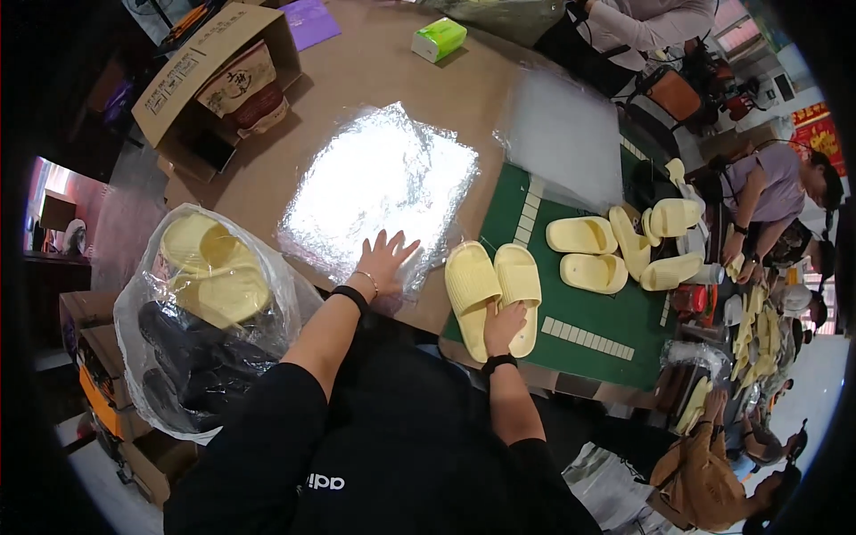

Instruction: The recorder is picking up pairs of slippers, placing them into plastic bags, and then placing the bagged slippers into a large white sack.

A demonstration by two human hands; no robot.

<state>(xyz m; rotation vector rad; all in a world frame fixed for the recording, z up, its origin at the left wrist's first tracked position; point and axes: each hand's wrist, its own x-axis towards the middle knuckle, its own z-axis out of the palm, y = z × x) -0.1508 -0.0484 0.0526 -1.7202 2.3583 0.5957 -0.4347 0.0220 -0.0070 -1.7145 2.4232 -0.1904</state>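
My left hand lies with its fingers spread on the near edge of a stack of shiny clear plastic bags. Just right of the stack, a pair of pale yellow slippers rests side by side, toe ends pointing away from me. Over their heel ends, my right hand pinches the adjoining inner edges of the two slippers. Farther right, several loose yellow slippers sit on a green mat.
To my left, a clear bag holds yellow and black slippers. Beyond it stands an open cardboard box with a brown packet. A green tissue pack and more flat plastic bags lie farther off. Other people work at right.
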